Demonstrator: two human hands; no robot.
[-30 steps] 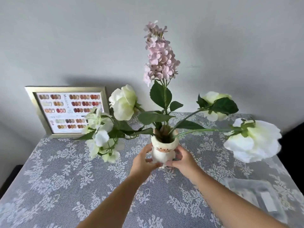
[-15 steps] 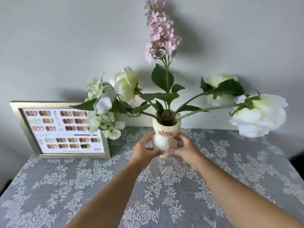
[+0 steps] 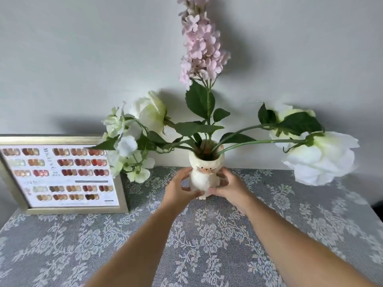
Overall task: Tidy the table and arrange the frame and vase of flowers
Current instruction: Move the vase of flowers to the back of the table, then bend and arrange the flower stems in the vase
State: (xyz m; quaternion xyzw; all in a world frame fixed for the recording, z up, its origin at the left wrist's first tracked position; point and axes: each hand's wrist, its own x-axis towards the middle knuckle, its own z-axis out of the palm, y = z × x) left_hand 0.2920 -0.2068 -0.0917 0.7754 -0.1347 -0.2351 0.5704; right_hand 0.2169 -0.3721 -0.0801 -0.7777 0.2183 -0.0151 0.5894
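On the printed sheet inside the gold frame [image 3: 62, 175]: one vertical line of pale lettering between the upper swatch columns, beginning with what looks like "MI", the rest too blurred to read. Lower left of the same sheet: a faint mark resembling "24", uncertain. Bottom right corner of the sheet: a small dark label, illegible. Rows of nail-colour swatches without readable numbers or names. On the cat-shaped vase [image 3: 205, 177]: only a drawn face with whiskers, no lettering. Nowhere else any legible text, brand or sign.
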